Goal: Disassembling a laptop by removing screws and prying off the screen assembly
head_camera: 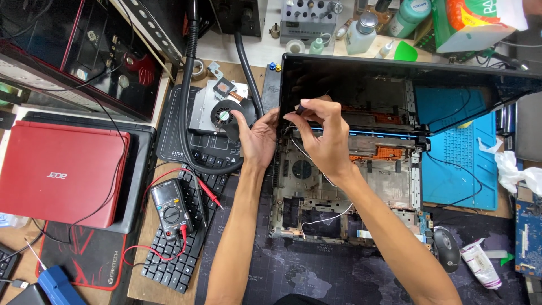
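— What does the bench look like around the person's hands?

— It is a crowded repair desk. Under both forearms lies a dark desk mat (316,271), and the stripped laptop base (339,192) sits on it, straight below the hands, with its black screen (389,85) standing open just beyond the fingers. A blue mat (457,152) lies to the right of the right hand. Left of the left hand sits a cooling fan (223,116), and nearer the left elbow a multimeter (170,206) with red leads rests on a loose keyboard (175,260). Farther left is a closed red laptop (59,169).

— And the hands themselves?

— The left hand (258,138) rests open against the left edge of the laptop base by the hinge, fingers spread, gripping nothing. The right hand (322,133) pinches a small dark tool (300,107) at the screen's lower left corner. A white wire (327,217) runs below the right wrist.

— Anything unclear?

— The tool's tip is too small to identify, and the right forearm hides part of the base. Bottles (361,28) beyond the screen are cut off at the top edge; a mouse (447,248) lies by the right elbow.
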